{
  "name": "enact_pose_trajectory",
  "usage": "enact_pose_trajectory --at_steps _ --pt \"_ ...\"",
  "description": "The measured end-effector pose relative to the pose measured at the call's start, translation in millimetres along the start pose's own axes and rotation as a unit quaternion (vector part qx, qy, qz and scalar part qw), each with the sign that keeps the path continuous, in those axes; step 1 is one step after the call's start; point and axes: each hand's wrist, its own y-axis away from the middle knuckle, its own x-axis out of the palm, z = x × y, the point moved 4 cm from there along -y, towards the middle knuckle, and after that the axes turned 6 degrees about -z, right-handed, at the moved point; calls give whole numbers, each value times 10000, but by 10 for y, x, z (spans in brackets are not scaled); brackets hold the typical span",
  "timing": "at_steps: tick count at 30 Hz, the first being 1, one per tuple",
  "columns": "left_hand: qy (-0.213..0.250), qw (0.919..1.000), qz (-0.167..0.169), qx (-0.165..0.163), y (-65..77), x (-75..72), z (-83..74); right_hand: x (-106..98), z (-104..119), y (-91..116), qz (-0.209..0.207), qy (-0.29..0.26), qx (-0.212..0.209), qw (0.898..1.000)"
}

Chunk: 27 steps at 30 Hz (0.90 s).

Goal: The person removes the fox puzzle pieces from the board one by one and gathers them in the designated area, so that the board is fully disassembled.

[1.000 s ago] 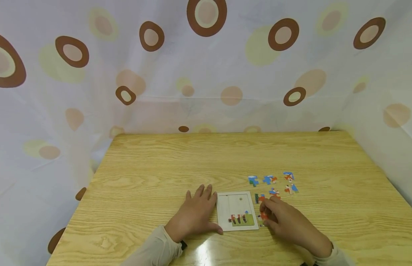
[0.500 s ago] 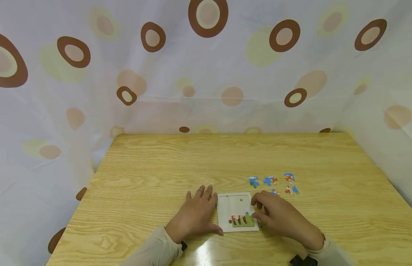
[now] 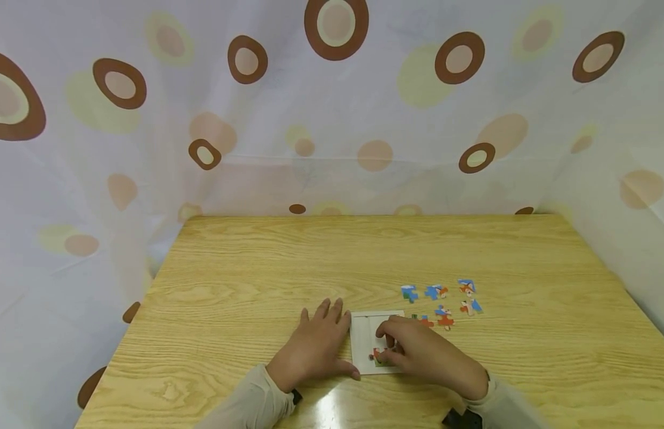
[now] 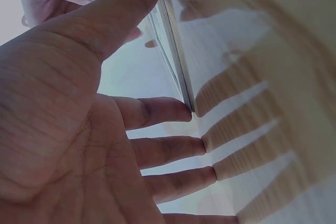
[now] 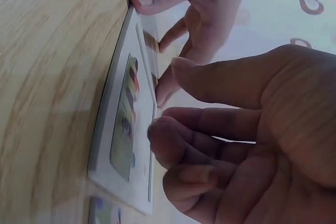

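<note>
The white puzzle tray (image 3: 360, 342) lies flat on the table, with joined puzzle pieces (image 5: 126, 121) in green, red and black along its near side. My left hand (image 3: 313, 345) spans the tray's left edge, fingers spread and thumb at the near corner. In the left wrist view the index fingertip (image 4: 181, 109) meets the tray's edge. Over the tray hovers my right hand (image 3: 425, 354), fingers loosely bent. Its thumb and index finger stand apart in the right wrist view, and no piece shows between them. From the head view it hides part of the joined pieces.
Several loose puzzle pieces lie right of the tray, among them a blue corner piece (image 3: 466, 286), a blue and green one (image 3: 409, 292) and a red one (image 3: 445, 322). Another piece (image 5: 105, 211) lies close beside the tray. A patterned curtain (image 3: 332, 119) surrounds the wooden table (image 3: 230, 268).
My right hand has moved left, from the loose pieces at the tray's right side to over the tray. The left hand and the tray have stayed put.
</note>
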Motion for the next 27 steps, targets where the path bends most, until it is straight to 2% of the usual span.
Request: enact_pose_trajectory --at_steps 7,15,27 --pt "-54 10000 12 42 0 3 -11 77 -39 -17 365 -279 217 9987" --pt "1 9999 97 -26 -3 -1 -16 124 -21 -4 293 -141 60 9995" --pt "-41 10000 30 13 9 0 -2 173 49 15 177 45 222 9996"
